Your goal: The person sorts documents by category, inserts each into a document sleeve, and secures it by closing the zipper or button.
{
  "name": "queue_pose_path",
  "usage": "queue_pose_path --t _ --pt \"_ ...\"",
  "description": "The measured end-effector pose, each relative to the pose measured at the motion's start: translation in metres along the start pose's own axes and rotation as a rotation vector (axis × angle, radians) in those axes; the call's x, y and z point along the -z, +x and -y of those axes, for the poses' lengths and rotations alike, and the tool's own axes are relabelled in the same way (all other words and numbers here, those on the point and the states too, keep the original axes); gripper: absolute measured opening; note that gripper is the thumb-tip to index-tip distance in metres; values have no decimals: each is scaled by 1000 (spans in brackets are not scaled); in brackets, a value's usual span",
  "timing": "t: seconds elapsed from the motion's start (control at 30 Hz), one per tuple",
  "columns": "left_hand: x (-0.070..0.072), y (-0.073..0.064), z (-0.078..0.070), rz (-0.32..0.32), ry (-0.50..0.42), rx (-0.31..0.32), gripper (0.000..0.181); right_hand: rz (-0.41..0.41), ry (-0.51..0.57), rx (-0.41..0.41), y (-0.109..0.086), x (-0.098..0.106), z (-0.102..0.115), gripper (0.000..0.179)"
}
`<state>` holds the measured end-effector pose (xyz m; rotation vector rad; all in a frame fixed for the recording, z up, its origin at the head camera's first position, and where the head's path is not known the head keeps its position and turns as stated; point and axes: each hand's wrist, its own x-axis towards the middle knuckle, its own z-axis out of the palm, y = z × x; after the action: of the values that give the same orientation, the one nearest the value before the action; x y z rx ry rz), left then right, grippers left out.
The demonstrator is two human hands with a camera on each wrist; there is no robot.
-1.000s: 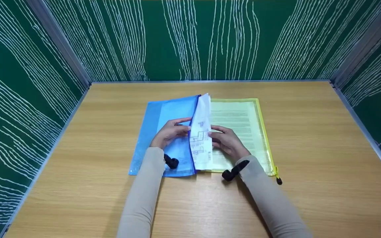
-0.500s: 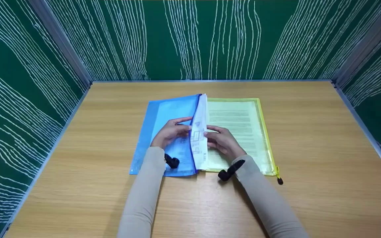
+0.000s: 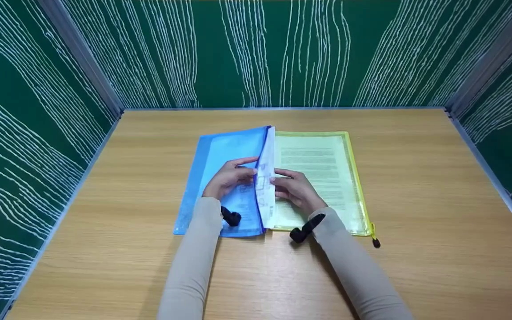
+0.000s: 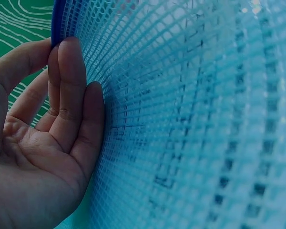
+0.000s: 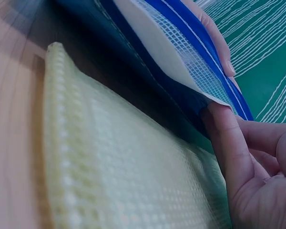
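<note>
A translucent blue mesh zip pouch (image 3: 211,155) lies left of centre, its open side facing right. White printed papers (image 3: 266,209) reach partly inside it, a strip still sticking out past the dark blue edge. My left hand (image 3: 228,178) pinches that upper edge between thumb and fingers, holding the mouth apart; in the left wrist view the fingers lie against the mesh (image 4: 181,124). On the other side, my right hand (image 3: 299,189) holds the papers' outer edge. The right wrist view shows the papers (image 5: 157,50) between the two blue rims, right-hand fingers at their edge.
Under the papers' right side lies a yellow mesh zip pouch (image 3: 354,178) with a printed sheet inside. Its zip pull (image 3: 375,242) hangs at the front right corner. Green walls with white lines (image 3: 274,53) enclose the wooden table (image 3: 416,178) at the back and sides.
The papers have slid left, deeper into the blue pouch, and my right hand has moved left with them. My left hand keeps its place on the pouch edge.
</note>
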<state>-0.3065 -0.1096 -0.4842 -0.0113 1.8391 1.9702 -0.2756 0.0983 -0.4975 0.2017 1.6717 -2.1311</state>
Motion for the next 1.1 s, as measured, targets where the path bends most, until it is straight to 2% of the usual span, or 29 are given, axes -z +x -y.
queue_pose_path --t 0.37,0.63,1.1 --pt "-1 0 -1 -6 -4 3 47 14 -7 -2 3 -6 -2 49" --pt "0 1 1 1 -3 -19 48 -15 -25 -18 5 -11 -3 47" --pt "0 0 1 -8 5 5 47 -37 -84 -18 10 -22 -5 47"
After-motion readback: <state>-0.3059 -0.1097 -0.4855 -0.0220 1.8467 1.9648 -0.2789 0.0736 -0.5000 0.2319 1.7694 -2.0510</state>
